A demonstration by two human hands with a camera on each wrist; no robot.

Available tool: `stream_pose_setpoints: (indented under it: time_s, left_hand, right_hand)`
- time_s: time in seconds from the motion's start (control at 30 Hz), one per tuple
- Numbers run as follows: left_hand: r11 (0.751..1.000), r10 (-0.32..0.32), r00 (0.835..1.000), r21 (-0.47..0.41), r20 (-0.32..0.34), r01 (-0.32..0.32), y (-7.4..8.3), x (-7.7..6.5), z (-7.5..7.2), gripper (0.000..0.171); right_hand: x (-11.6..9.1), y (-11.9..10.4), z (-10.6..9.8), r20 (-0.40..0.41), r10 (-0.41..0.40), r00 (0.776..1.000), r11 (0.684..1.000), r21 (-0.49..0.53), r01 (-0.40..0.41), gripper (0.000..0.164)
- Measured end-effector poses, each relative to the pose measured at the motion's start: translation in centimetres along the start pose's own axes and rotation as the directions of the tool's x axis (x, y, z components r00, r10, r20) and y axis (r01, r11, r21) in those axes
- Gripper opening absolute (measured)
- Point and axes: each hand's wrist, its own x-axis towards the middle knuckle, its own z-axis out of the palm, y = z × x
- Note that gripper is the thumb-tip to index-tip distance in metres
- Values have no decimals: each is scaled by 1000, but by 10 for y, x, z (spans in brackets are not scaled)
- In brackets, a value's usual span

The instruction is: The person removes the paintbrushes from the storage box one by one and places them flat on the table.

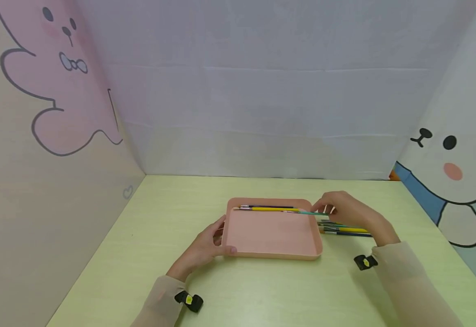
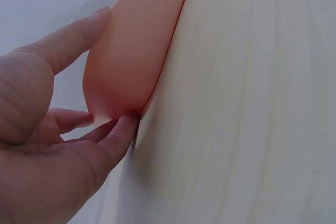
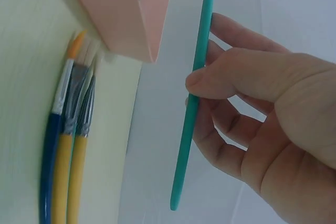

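Note:
A pink rectangular tray (image 1: 274, 236) lies on the table with a yellow-handled paintbrush (image 1: 276, 209) and a dark-handled paintbrush (image 1: 268, 206) side by side near its far wall. My left hand (image 1: 205, 247) grips the tray's left end, thumb at the near rim and fingers against the side, as the left wrist view shows. Between thumb and fingers, my right hand (image 1: 350, 211) pinches a green-handled paintbrush (image 3: 190, 124) over the tray's right rim, bristle end pointing left into the tray. Beside the tray's right side lie several more paintbrushes (image 1: 350, 230), with blue, yellow and green handles.
The pale wood-grain table (image 1: 180, 204) meets a white back wall (image 1: 262, 100). Side panels with a pink cartoon animal (image 1: 58, 91) and a white cartoon animal (image 1: 458, 154) flank it. Black wrist cameras are strapped to both sleeves.

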Motion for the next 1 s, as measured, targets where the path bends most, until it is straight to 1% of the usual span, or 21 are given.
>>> stream_pose_setpoints:
  time_s: [0.17, 0.27, 0.47, 0.6, 0.77, 0.9, 1.0]
  left_hand:
    - [1000, -1, 1000, -5, 0, 1, 1, 0, 0, 113]
    - [1000, -6, 1000, -4, 4, 6, 1, 1, 0, 114]
    - [1000, -4, 1000, -2, -5, 4, 0, 1, -1, 113]
    - [1000, 4, 1000, -14, -2, -4, 1, 1, 0, 112]
    - [1000, -3, 1000, -3, 11, 3, 0, 2, 0, 114]
    - [1000, -4, 1000, -5, 6, 4, 1, 1, -1, 113]
    - [1000, -5, 1000, -23, 0, 5, 3, 0, -1, 112]
  right_hand:
    - [-17, 7, -1, -21, 4, 1000, 1000, -26, -4, 40]
    - [-26, 11, -1, -24, 12, 1000, 1000, -21, -12, 38]
    - [-42, 18, -2, -43, 31, 999, 1000, 2, -31, 40]
    - [-54, 21, -3, -62, 64, 996, 998, -4, -65, 42]
    - [-66, 28, -3, -74, 103, 992, 995, -8, -104, 44]
    - [-74, 34, -3, -86, 100, 991, 995, -11, -101, 46]
    - [-77, 37, -4, -87, 100, 991, 995, -7, -101, 46]
